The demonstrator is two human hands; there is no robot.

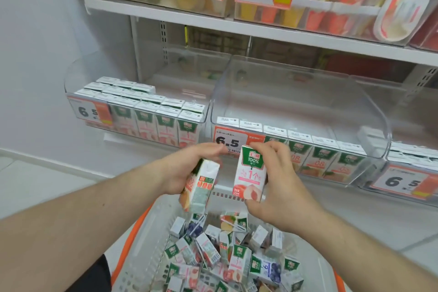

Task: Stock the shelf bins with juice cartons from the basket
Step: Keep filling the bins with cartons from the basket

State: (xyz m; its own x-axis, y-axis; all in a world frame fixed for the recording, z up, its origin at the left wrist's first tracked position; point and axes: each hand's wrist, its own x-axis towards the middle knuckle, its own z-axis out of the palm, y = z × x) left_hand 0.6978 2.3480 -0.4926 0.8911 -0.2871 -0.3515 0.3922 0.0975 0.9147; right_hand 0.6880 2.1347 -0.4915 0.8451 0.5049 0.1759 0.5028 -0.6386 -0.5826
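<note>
My left hand (189, 168) grips a small juice carton (199, 187), tilted with its side panel toward me. My right hand (277, 180) holds a second carton (250, 173) upright, its green and pink peach front facing me. Both cartons hang above the white basket (151, 232) with an orange rim, which holds several loose cartons in a heap. Just beyond my hands is the middle clear shelf bin (308, 92) with one front row of cartons. The left bin (78, 78) holds several rows.
A third bin (412, 161) with cartons sits at the right edge. Price tags reading 6.5 hang on the bin fronts. The shelf above (237, 26) carries clear boxes of fruit cups with 9.9 and 16.8 tags. A white wall stands on the left.
</note>
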